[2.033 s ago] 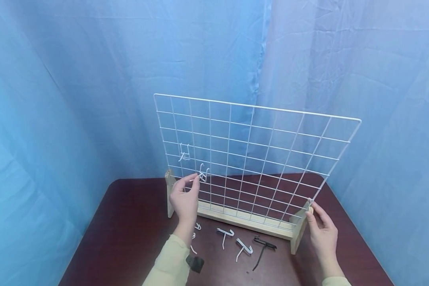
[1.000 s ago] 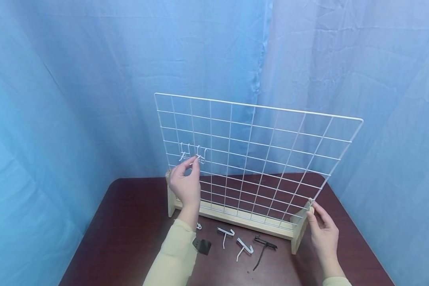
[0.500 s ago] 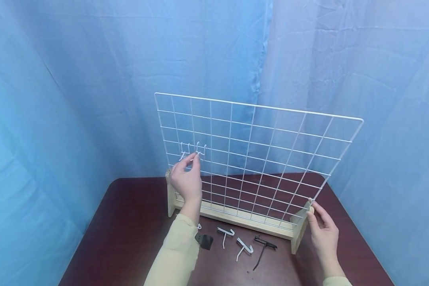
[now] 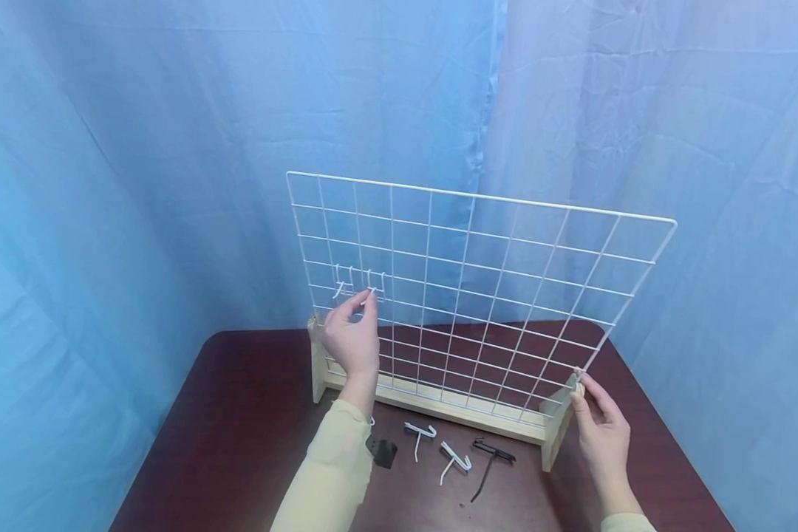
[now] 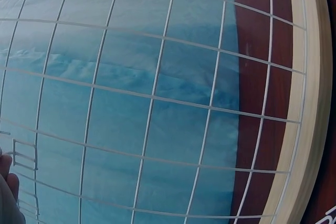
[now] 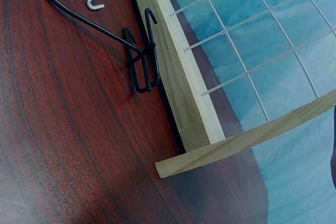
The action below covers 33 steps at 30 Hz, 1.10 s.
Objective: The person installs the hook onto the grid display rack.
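Note:
A white wire grid panel (image 4: 479, 251) stands upright in a wooden stand (image 4: 452, 410). Between thumb and forefinger, my left hand (image 4: 354, 341) pinches the prong of a white grid hook (image 4: 382, 287). This hook lies against the panel, its top ends at a horizontal wire; the left wrist view also shows its frame (image 5: 24, 154) beside the fingertips. Just to its left, another white hook (image 4: 340, 284) hangs on the grid. My right hand (image 4: 601, 436) grips the right wooden upright (image 4: 555, 432) near the panel's lower right edge. In the right wrist view, that hand is almost wholly hidden.
Two white hooks (image 4: 419, 431) (image 4: 455, 458) and a longer black hook (image 4: 492, 458) lie on the dark red table (image 4: 253, 414) before the stand. Part of another white hook (image 4: 372, 422) shows beside my left sleeve. Blue curtains (image 4: 173, 185) surround the table.
My left hand has raised the white hook from lower on the grid to beside the hanging one, then lowered it slightly. The right hand has kept its grip on the upright.

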Available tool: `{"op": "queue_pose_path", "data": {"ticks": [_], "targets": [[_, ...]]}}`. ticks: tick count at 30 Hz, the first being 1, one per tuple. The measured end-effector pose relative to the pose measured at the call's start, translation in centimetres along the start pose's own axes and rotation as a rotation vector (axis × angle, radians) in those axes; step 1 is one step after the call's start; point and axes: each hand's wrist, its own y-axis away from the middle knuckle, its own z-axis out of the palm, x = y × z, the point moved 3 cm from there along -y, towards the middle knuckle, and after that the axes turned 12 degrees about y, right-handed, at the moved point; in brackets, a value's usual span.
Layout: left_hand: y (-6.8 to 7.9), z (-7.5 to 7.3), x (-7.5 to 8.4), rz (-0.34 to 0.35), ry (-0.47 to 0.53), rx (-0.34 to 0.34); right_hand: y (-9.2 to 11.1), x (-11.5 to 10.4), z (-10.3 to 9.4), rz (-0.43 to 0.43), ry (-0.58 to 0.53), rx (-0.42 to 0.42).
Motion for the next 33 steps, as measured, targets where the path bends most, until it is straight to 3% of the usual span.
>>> {"op": "queue_pose_path", "data": {"ticks": [7,18,24,33], "targets": [[0.4,0.0,-0.3,-0.031,0.014,-0.033,0.1,-0.2,0.0,0.006,0.013,0.001],[0.9,-0.4,-0.9,-0.052,0.001,-0.057,0.6,-3.3,-0.4,0.009,-0.027,-0.001],[2.0,-1.0,-2.0,-0.106,-0.017,-0.083,0.6,-3.6,-0.4,-0.008,0.008,0.008],[4.1,-1.7,-4.0,-0.122,-0.035,-0.119,0.6,-3.7,-0.4,-0.003,0.002,0.017]]}}
